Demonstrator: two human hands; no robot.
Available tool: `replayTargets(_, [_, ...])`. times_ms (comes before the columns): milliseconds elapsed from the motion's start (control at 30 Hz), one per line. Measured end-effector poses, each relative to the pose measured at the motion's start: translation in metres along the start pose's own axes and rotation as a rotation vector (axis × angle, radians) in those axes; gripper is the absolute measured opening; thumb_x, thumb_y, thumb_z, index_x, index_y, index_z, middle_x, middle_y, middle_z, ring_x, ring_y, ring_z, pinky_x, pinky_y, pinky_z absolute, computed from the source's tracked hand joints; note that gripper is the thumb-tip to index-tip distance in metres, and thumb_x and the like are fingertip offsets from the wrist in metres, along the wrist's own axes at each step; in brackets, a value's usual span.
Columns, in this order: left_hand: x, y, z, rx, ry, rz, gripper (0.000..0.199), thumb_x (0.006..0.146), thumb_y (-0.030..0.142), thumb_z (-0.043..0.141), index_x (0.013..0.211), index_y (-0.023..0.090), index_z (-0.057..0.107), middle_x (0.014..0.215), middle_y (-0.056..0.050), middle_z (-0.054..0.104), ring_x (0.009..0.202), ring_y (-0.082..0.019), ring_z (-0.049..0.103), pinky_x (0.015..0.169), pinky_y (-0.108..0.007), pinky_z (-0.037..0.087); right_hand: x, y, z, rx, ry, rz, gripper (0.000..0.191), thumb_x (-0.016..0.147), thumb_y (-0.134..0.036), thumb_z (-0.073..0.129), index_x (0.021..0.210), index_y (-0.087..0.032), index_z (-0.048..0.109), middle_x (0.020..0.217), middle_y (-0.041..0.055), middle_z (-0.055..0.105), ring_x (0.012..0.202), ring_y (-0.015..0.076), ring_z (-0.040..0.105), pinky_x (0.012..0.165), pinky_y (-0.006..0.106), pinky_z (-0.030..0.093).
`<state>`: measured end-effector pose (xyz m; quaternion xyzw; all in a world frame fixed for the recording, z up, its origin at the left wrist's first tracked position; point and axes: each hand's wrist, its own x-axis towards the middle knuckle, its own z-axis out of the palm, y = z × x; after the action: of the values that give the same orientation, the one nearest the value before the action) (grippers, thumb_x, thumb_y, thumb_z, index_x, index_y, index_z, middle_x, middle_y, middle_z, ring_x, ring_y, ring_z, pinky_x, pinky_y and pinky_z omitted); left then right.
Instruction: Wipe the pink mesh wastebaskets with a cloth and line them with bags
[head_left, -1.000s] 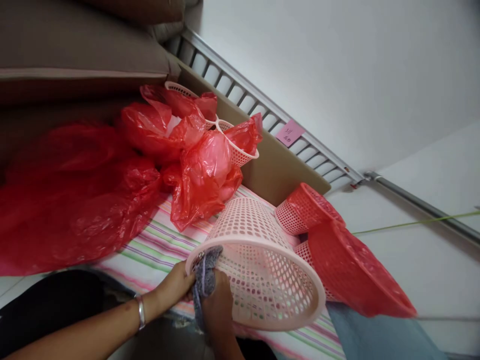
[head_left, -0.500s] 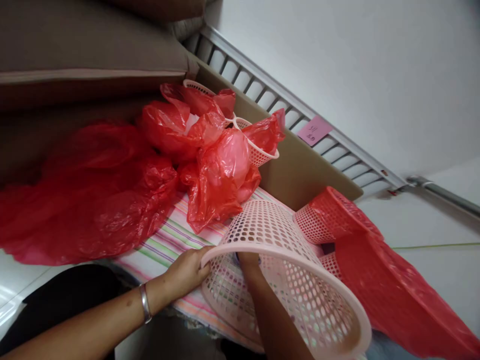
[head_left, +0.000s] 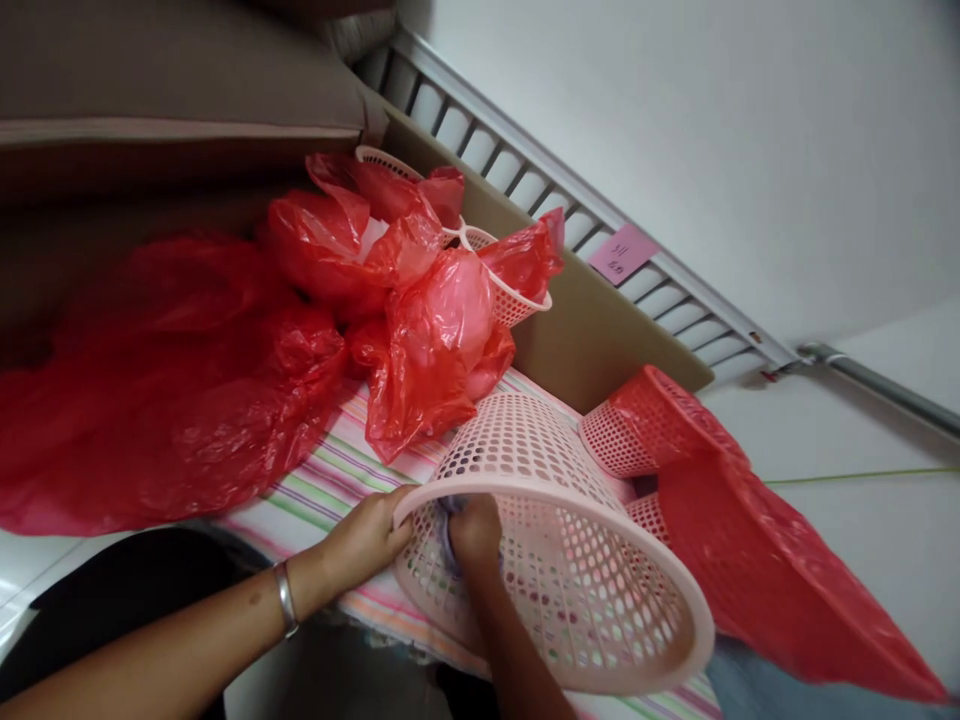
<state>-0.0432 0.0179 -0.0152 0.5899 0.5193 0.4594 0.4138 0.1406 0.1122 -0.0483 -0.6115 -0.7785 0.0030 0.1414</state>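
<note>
A pink perforated plastic basket (head_left: pixel 525 440) lies on its side on a striped cloth (head_left: pixel 322 480), its wide mouth facing me. My left hand (head_left: pixel 367 540) is closed around the left edge of its rim, thumb on the near side. Reaching in through the mouth, my right hand (head_left: pixel 476 530) is closed on a bunched greyish-purple cloth (head_left: pixel 450 540) against the inner left wall. Part of that cloth is hidden behind my fingers.
Red plastic bags (head_left: pixel 225 380) are heaped at the left, with more around pink baskets (head_left: pixel 517 300) at the back. At the right, red plastic (head_left: pixel 780 570) covers other baskets. Behind stand a tan board (head_left: pixel 570 340) and a white radiator (head_left: pixel 525 190) bearing a pink note (head_left: pixel 622 253).
My right hand has moved left and toward the mouth inside the basket, bringing the cloth more into sight. The left hand keeps its hold on the rim.
</note>
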Motion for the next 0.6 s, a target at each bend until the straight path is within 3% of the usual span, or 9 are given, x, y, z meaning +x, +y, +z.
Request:
replayTargets(167, [-0.002,-0.001,0.002,0.020,0.019,0.036,0.031,0.078,0.014,0.043,0.101,0.015,0.064,0.078,-0.002,0.068,0.070,-0.017,0.060,0.064,-0.023,0.044,-0.086,-0.018,-0.015,0.003,-0.062,-0.171,0.021,0.074,-0.014,0.047,0.092,-0.018,0.057,0.089,0.0095,0.060,0.085,0.0248,0.054,0.078,0.037,0.041])
replayTargets(267, [-0.003,0.001,0.002,0.075,0.036,0.037,0.029,0.076,0.012,0.043,0.095,0.016,0.065,0.073,-0.001,0.067,0.067,-0.017,0.059,0.061,-0.022,0.042,-0.098,-0.020,-0.022,0.003,-0.078,-0.189,0.022,0.071,-0.009,0.047,0.088,-0.019,0.056,0.086,0.0082,0.060,0.083,0.0244,0.053,0.074,0.036,0.040])
replayTargets(467, [-0.002,0.007,-0.003,0.118,0.032,0.030,0.036,0.075,0.014,0.045,0.103,0.019,0.066,0.077,-0.001,0.071,0.067,-0.017,0.062,0.062,-0.022,0.043,-0.036,-0.006,-0.013,-0.108,0.020,-0.066,0.037,0.071,-0.003,0.040,0.100,-0.013,0.061,0.086,0.0133,0.063,0.083,0.0259,0.057,0.074,0.036,0.041])
replayTargets(600, [0.001,0.009,-0.013,0.160,0.052,0.033,0.034,0.070,0.011,0.046,0.094,0.020,0.068,0.071,0.000,0.070,0.063,-0.017,0.061,0.060,-0.022,0.042,0.020,0.010,-0.002,-0.048,0.041,-0.077,0.034,0.077,-0.010,0.042,0.102,-0.015,0.064,0.096,0.0126,0.066,0.097,0.0258,0.057,0.087,0.037,0.040])
